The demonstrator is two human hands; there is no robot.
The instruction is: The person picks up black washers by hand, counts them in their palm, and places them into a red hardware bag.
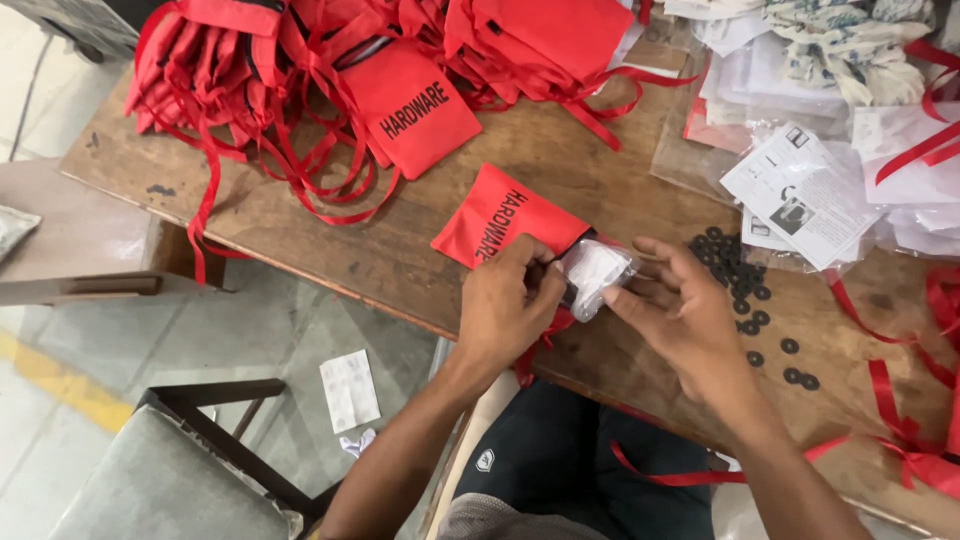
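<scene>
Fingers of the left hand (pixel 510 305) are pinched on the open mouth of a red fabric pouch (pixel 500 216), holding it wide so that something can enter. Right hand (pixel 678 310) fingers are closed around a small clear plastic packet (pixel 594 274) with white content, and its end is just at the pouch mouth. This pouch lies flat near the front edge of the wooden table (pixel 300 225), with black letters printed on its cloth. Small black rubber-like rings (pixel 745 295) lie scattered to the right, within easy reach. Far left is a heap of the same red pouches with ribbons (pixel 300 100); far right are folded paper leaflets (pixel 800 190), some in thin transparent bags.
</scene>
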